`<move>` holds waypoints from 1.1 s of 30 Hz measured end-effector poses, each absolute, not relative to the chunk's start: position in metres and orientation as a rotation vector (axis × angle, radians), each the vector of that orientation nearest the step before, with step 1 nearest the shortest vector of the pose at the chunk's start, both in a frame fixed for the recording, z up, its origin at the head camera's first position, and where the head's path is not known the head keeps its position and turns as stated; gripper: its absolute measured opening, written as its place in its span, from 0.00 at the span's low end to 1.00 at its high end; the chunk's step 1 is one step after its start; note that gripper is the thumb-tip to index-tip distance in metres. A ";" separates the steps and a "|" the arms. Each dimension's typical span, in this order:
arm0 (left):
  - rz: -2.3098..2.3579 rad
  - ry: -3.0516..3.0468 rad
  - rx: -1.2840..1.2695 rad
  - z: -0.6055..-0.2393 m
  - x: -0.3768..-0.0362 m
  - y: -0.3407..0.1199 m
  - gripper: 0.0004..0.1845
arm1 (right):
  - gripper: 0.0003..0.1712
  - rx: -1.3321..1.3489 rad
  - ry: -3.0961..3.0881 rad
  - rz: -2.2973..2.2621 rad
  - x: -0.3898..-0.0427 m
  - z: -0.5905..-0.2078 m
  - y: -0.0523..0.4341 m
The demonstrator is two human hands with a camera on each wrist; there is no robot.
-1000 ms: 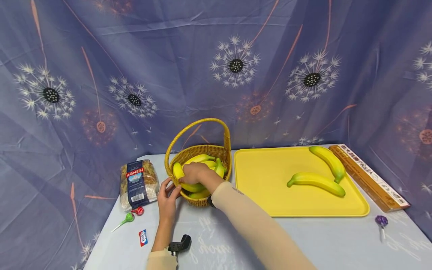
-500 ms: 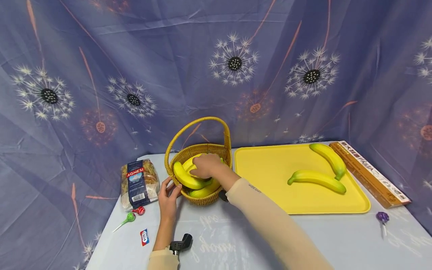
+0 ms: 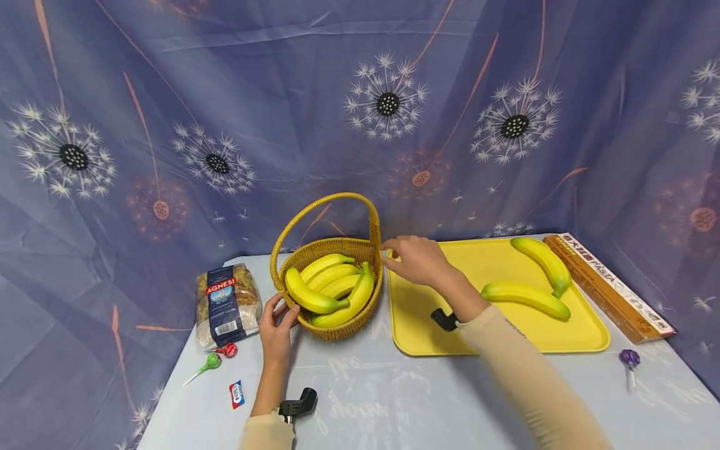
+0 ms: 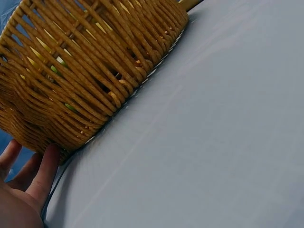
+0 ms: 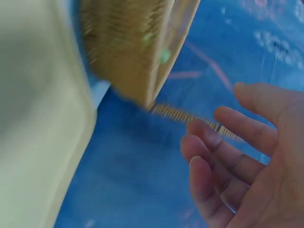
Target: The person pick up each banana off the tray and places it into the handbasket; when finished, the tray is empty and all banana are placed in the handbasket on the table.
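Note:
A wicker basket (image 3: 337,331) with a tall arched handle holds several bananas (image 3: 332,275). My left hand (image 3: 275,331) touches the left side of the basket; in the left wrist view its fairly straight fingers (image 4: 45,173) rest against the woven wall. Just right of the basket's rim, over the left part of a yellow tray (image 3: 439,337), hovers my right hand (image 3: 419,259). Its fingers are loosely bent with nothing between them, as the right wrist view also shows. Two more bananas (image 3: 525,298) lie at the right of the tray.
Left of the basket stands a bag of pasta (image 3: 227,306). Near it lie a red lollipop (image 3: 227,350), a green lollipop (image 3: 210,362) and a small wrapped sweet (image 3: 236,394). A long pasta box (image 3: 610,287) borders the tray; a purple lollipop (image 3: 629,359) lies front right.
My right hand has let go of a banana inside the basket, withdrawn and moved right to beside the rim. My left hand stays at the basket's left side.

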State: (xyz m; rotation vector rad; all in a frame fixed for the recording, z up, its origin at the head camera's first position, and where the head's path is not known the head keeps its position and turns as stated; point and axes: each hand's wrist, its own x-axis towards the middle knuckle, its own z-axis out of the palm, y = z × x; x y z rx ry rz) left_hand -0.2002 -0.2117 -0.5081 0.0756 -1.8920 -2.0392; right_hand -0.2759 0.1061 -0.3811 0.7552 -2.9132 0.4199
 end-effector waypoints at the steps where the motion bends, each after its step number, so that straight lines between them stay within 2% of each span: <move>1: -2.041 -1.886 0.082 -0.512 -0.202 -0.212 0.23 | 0.19 0.732 -2.900 0.422 -0.273 -0.385 0.118; 4: -2.036 -1.872 0.091 -0.524 -0.207 -0.212 0.23 | 0.19 0.645 -2.904 0.394 -0.264 -0.398 0.155; 11: -1.981 -1.878 0.064 -0.524 -0.209 -0.211 0.21 | 0.19 0.489 -2.951 0.180 -0.233 -0.432 0.238; 18: -1.980 -1.889 0.087 -0.524 -0.208 -0.212 0.22 | 0.23 0.340 -3.017 0.147 -0.215 -0.448 0.298; 26: -2.014 -1.884 0.095 -0.522 -0.206 -0.214 0.23 | 0.25 0.247 -3.090 0.212 -0.218 -0.455 0.313; 33: -2.033 -1.889 0.059 -0.501 -0.196 -0.209 0.24 | 0.19 0.262 -3.106 0.385 -0.225 -0.459 0.301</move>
